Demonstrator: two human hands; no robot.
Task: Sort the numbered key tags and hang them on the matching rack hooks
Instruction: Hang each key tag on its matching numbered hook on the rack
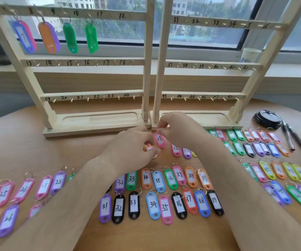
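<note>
Right hand [178,131]: fingertips pinching the ring end of the pink tag 11 [159,140], number showing, just in front of the rack bases.
Left hand [131,147]: fingers curled on an orange tag [148,148], right beside the pink one.
Left rack [84,61]: top rail carries hung tags [70,38].
Right rack [209,65]: hooks bare.
Surface [28,134]: rows of numbered tags [164,205] lie around both forearms.

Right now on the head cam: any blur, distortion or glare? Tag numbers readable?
Head view: wide-angle stretch, outer rack posts splay toward the top. Head view: centre is sharp, pink tag 11 pinched by the right hand reads clearly, the orange tag in the left hand is mostly hidden; far-right tags are smeared. Head view: bright window behind, soft light, no hard glare on the table.
</note>
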